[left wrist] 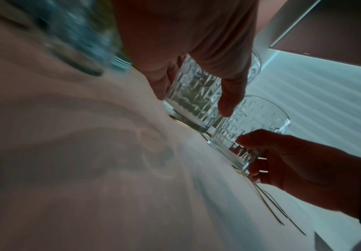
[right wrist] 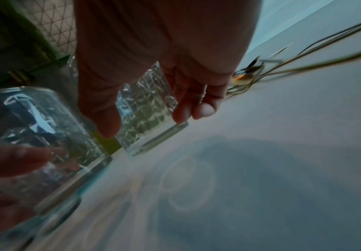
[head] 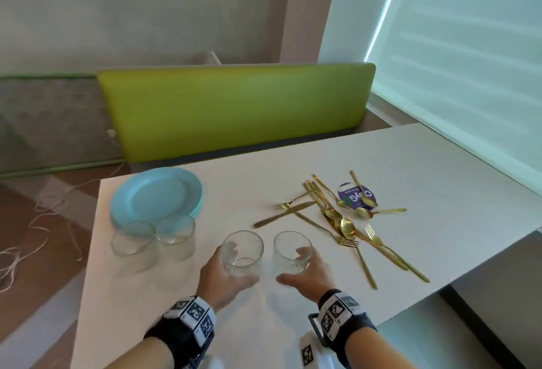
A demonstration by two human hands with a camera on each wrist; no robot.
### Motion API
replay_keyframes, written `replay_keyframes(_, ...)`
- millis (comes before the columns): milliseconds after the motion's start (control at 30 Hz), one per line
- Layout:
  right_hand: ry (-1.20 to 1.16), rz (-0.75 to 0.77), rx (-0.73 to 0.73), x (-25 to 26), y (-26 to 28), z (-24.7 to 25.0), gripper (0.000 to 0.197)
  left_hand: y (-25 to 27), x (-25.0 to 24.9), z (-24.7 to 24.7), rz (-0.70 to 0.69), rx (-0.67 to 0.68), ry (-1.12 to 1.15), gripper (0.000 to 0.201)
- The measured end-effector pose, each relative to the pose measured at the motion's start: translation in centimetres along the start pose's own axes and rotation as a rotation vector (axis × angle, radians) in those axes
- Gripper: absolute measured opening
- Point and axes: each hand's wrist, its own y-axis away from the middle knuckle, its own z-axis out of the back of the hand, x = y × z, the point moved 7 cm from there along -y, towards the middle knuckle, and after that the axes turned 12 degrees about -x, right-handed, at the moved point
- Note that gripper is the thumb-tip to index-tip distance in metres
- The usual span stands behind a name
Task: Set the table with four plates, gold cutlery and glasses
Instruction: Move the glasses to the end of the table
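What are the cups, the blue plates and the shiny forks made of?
The cups look like clear glass: you see fingers through them, and the walls carry a cut pattern. The plates look like matte pale-blue plastic or glazed ceramic; it is hard to tell which. The forks look like metal with a polished gold finish that glints.

Both my forearms reach forward, side by side; my left hand (head: 225, 273) curls its fingers in a grip, my right hand (head: 305, 271) curls likewise, thumbs inward.
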Motion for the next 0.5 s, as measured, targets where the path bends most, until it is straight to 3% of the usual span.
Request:
replay_keyframes(267,0.087,0.097,0.150,5.7,3.5,-8.8,0.075,0.0,6.9,10.1,0.093,-0.174,-0.013,0.092)
replay_keyframes(500,0.147,0.178,0.206,8.4,5.8,-13.4,0.075,0.6,9.6,14.5,0.137,-0.257,0.012,0.089)
